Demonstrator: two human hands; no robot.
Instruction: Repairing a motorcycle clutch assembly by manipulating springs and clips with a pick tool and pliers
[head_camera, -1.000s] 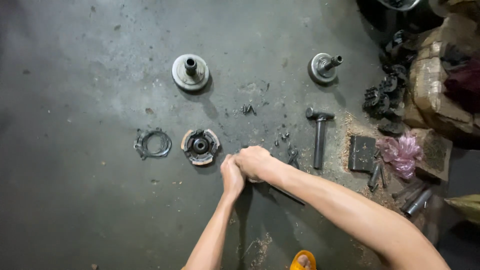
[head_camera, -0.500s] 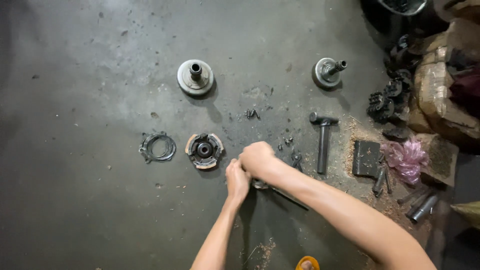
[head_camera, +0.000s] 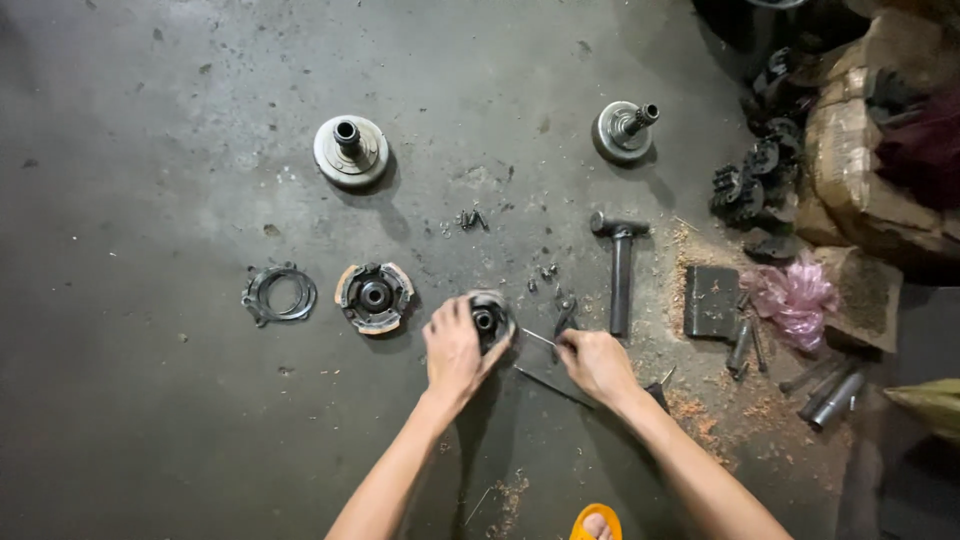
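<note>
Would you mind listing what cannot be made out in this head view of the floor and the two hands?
- Small round dark metal part: its lower side is hidden by the left hand.
- Thin metal rod: its grip end is covered by the right hand.
- Orange sandal: cut off by the bottom edge.
- Small loose screws: too small to tell apart.

A crumpled pink plastic bag (head_camera: 795, 298) lay at the right on the floor, beside a brown cardboard box (head_camera: 868, 170); no labels, signs or screens showed.
</note>
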